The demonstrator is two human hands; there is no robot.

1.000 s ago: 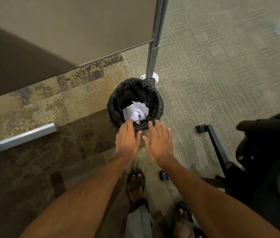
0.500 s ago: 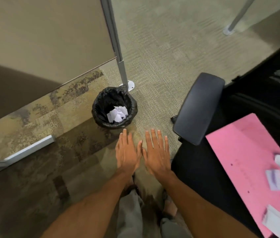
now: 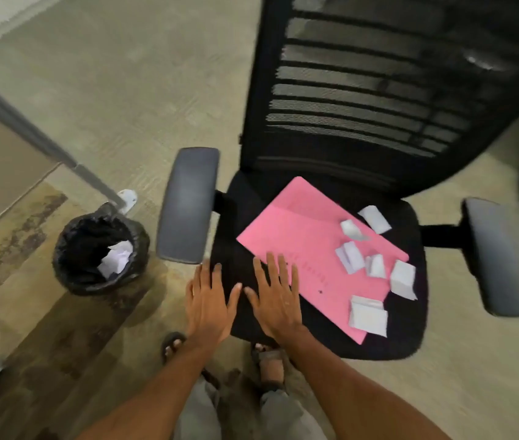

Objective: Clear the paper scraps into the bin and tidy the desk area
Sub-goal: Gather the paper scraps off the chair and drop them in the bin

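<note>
Scraps (image 3: 375, 265): about 7, loose on pink folder (image 3: 296, 236), chair seat (image 3: 410, 338), right of bin (image 3: 100, 252). Left hand (image 3: 208, 300) and right hand (image 3: 275, 298) spread flat, empty, at near-left edge. Risk: tilting folder could spill scraps onto floor.

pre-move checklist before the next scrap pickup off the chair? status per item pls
1. Both hands free: left hand and right hand are open and flat, holding nothing. ok
2. Scraps located: white paper scraps lie loose on the pink folder and partly over its right edge. ok
3. Folder support: it lies flat on the chair seat. ok
4. Bin reachable: the black-lined bin stands on the floor to the left of the chair, mouth open, some paper inside, room left. ok
5. Path to bin: the chair's armrest sits between seat and bin. not ok
6. Scraps on the floor: none visible, but the area under the chair is hidden. cannot tell
</note>
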